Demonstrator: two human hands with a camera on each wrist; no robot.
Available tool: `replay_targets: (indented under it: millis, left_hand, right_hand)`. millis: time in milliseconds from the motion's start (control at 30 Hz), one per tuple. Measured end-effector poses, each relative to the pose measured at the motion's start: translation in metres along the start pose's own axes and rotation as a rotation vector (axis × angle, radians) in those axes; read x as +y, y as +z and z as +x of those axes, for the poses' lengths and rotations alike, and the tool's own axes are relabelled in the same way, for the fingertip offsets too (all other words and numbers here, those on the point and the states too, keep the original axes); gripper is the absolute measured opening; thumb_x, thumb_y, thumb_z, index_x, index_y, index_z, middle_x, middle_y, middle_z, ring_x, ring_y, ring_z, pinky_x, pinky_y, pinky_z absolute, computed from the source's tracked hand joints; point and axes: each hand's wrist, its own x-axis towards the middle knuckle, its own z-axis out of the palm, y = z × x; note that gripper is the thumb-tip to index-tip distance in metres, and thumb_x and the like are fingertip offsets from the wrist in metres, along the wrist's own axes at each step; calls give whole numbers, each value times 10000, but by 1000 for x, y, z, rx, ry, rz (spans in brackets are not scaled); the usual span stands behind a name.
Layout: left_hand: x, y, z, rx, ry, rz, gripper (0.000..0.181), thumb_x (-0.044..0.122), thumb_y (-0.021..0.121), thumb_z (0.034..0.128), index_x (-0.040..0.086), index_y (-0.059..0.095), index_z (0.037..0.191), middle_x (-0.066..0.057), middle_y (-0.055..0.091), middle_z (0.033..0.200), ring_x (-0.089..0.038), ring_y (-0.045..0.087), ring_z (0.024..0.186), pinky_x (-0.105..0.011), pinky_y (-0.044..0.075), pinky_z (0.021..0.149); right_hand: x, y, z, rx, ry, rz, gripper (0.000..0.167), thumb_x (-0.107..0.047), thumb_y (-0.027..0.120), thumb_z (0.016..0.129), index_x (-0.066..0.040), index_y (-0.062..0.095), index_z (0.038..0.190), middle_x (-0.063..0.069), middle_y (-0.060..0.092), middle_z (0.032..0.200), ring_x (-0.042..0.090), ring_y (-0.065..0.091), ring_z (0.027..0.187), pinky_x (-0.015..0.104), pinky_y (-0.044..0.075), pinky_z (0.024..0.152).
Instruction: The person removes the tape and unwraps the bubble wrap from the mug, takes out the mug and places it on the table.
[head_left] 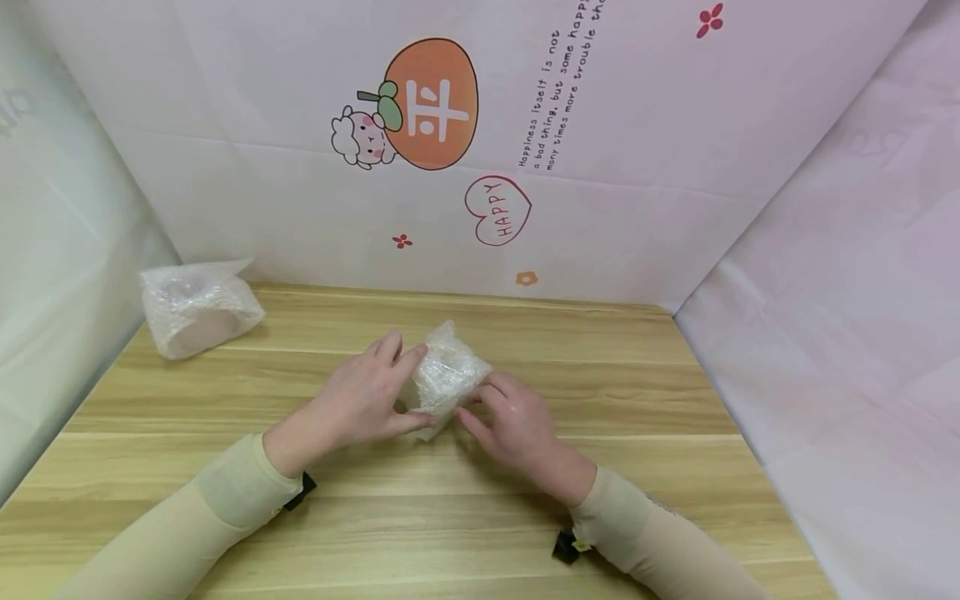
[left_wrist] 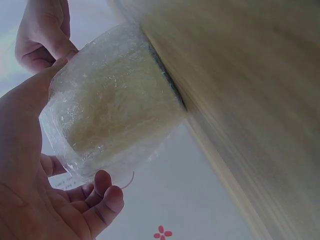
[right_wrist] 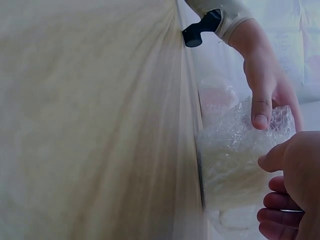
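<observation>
A bubble-wrapped package [head_left: 447, 371] stands on the wooden table between the two hands. Through the clear wrap [left_wrist: 115, 90] something pale and cream-coloured shows, and a thin dark edge runs along its base. My left hand [head_left: 363, 396] holds the package from the left, its thumb near the front edge and its fingers at the far side. From the right, my right hand [head_left: 517, 421] pinches the wrap at the near right corner with thumb and index finger. In the right wrist view, the left thumb presses on top of the wrapped package [right_wrist: 230, 170]. What the wrap encloses cannot be made out clearly.
Another bubble-wrapped package [head_left: 198, 308] sits at the table's far left corner. White printed cloth walls [head_left: 300, 217] close off the back and both sides. The wooden table [head_left: 637, 383] reaches to the back wall. Small black devices [head_left: 566, 546] are on both wrists.
</observation>
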Motion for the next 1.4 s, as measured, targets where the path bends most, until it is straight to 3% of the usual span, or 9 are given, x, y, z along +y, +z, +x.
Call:
replay_targets:
  millis: [333,733,933,1400]
  left_hand:
    - [1,-1,0,-19,-13,3,1010,698,868,868,-30,600,1515,-109,498,1067,-188,476,798,-285,490,557]
    - [1,-1,0,-24,-23,6,1020,706,864,867,-35,595,1514,-108,493,1057,-184,463,784,-274,477,550]
    - [1,0,0,-22,-16,6,1010,697,871,865,-31,591,1508,-113,497,1058,-186,470,782,-284,496,562]
    - [2,0,0,-44,-34,-7,1028,696,867,870,-38,575,1527,-124,491,1084,-199,475,809,-298,509,582]
  right_hand:
    - [-3,1,0,18,37,-11,212,-179,983,852,-63,840,956,50,786,1039,201,772,910,340,674,761]
    - [-1,4,-1,4,39,1,249,-213,1016,803,-113,805,889,-4,735,973,151,727,830,306,642,682]
    - [-2,5,-2,-5,47,9,286,-242,1048,788,-118,816,902,7,731,1009,166,741,884,322,656,719]
    - [-5,9,-4,17,22,34,143,-117,978,815,-118,863,900,14,644,959,161,630,820,302,577,637]
